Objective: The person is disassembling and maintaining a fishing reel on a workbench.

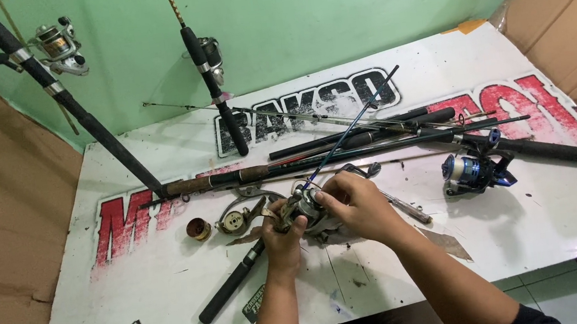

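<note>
My left hand grips a worn silver spinning reel mounted on a black-handled rod that lies across the white table. My right hand closes on the same reel from the right, fingers at its top. A thin blue rod tip rises from the reel toward the back. To the left of my hands lie a small gold spool and a round metal reel part.
Several dark rods lie across the table's middle. A blue spinning reel sits at the right on a thick black rod. Two rods with reels lean against the green wall. Cardboard sheets flank both sides.
</note>
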